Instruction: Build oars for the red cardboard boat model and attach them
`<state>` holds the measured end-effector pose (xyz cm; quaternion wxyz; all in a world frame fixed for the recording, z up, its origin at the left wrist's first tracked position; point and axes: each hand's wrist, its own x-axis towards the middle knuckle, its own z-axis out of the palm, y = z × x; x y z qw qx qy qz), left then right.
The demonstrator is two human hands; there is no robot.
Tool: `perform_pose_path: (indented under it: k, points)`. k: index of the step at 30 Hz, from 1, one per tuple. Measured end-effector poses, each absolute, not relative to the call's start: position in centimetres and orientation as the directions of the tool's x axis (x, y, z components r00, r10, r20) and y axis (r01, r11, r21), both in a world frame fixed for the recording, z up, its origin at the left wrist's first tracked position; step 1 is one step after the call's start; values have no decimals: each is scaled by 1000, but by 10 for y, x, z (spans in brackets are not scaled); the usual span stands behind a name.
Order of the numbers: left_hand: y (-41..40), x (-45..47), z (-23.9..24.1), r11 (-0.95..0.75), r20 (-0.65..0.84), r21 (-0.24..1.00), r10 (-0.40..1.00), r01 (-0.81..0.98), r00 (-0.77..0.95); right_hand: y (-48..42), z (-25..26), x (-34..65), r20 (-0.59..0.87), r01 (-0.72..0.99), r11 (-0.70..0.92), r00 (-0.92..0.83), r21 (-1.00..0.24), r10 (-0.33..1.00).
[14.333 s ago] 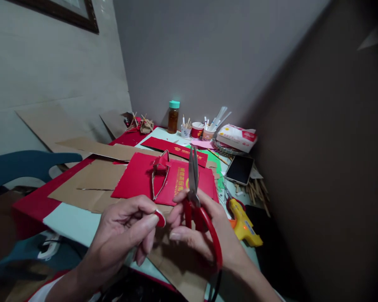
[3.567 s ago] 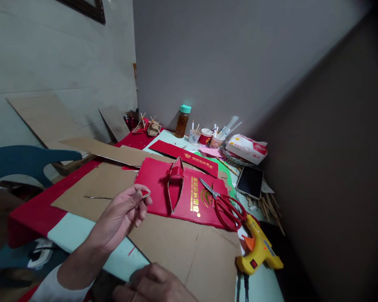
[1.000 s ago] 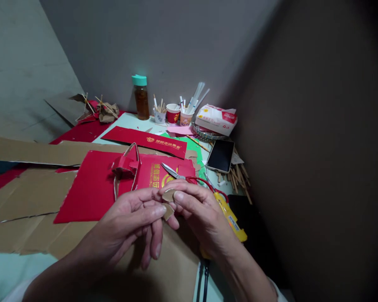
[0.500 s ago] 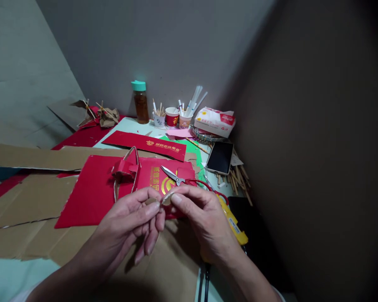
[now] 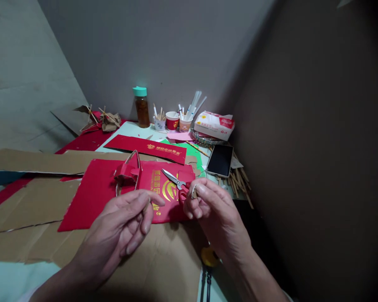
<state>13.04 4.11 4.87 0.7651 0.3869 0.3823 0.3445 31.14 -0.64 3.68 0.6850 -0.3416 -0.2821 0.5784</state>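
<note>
My right hand (image 5: 212, 205) pinches a small piece of cardboard (image 5: 194, 193), brown with a pale torn edge, between thumb and fingertips. To its left, my left hand (image 5: 122, 222) has its thumb pressed against the bent fingers; a tiny bit may be in that pinch, but I cannot make it out. The hands are apart, above a red cardboard sheet (image 5: 88, 193) with gold print. Scissors (image 5: 174, 178) with red handles lie on the sheet, partly hidden behind my right hand. A folded red cardboard piece (image 5: 127, 172) stands on the sheet beyond my left hand.
A phone (image 5: 220, 160) and wooden sticks (image 5: 239, 180) lie at the right. Behind are a bottle (image 5: 141, 111), paper cups (image 5: 172, 121) with straws and sticks, and a tissue pack (image 5: 214, 125). Brown cardboard (image 5: 28, 205) spreads left; a red strip (image 5: 138, 147) lies behind the sheet.
My hands have moved apart from their meeting point. The right has gone right with the small cardboard piece, now over the scissors' handles; the left has drawn back slightly left.
</note>
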Motion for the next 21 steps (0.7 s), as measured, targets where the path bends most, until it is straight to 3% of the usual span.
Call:
perform_pose_path:
  k: [9,14,21]
  points:
    - [32,133,43,286,-128,935,822,-209,555,-10,35,311,-21,-455,53,156,-889,988]
    - [26,132,46,203,-98,969,839,-140,535,-10,36,310,24,-374,73,135,-924,991]
    - [21,132,44,-11,-17,998,886,59,464,-15,46,302,91,-50,96,86,-994,992]
